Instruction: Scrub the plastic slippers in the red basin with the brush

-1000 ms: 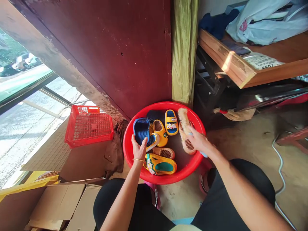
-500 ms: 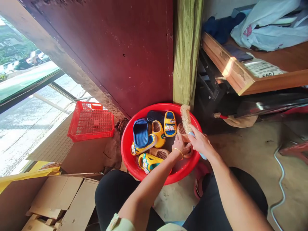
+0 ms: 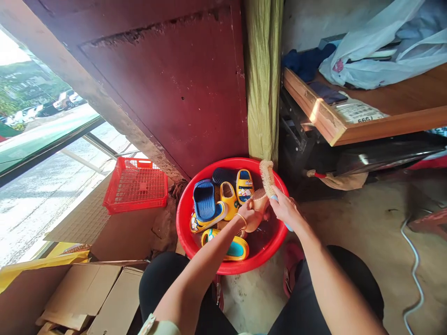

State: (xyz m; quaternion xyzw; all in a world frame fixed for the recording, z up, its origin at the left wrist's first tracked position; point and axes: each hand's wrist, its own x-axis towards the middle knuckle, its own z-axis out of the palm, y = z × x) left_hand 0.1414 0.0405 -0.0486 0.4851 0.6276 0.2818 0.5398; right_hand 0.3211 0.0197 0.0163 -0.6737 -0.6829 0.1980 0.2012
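The left hand was closed around a tan slipper, holding it over the red basin, which sat on the floor against the dark red door. The right hand gripped a scrub brush by its blue handle, the pale bristles standing just above the slipper's heel end. In the basin lay a blue slipper, yellow slippers and a green-lined one. A red crate stood well apart to the left.
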